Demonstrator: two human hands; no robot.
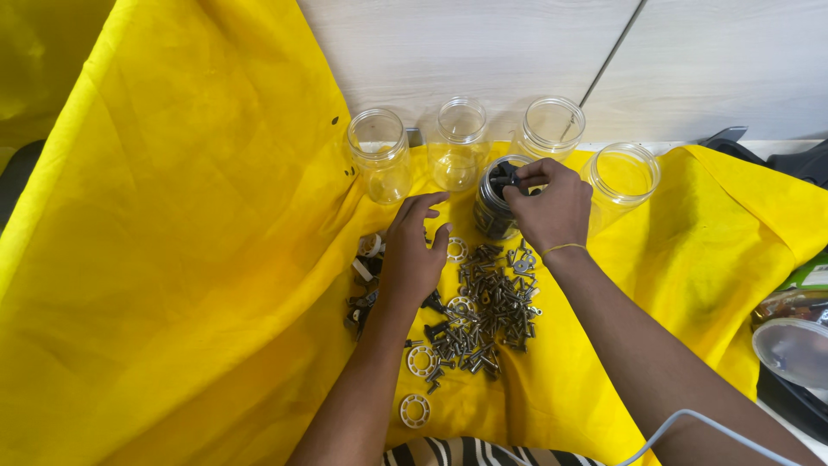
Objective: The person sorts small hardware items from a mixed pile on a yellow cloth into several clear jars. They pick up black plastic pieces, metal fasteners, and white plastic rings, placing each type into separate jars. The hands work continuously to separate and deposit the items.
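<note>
Right hand (552,207) pinches dark parts over the part-filled jar (496,211); release should be low, inside the rim. Left hand (412,255) rests spread, empty, beside the screw pile (492,306).

Jars (460,142) behind screws (483,311) on cloth (172,259)

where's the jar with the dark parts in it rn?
Head view, centre: the jar with dark parts stands on the yellow cloth under the right hand, just in front of the row of empty clear jars, beyond the screw pile.
</note>
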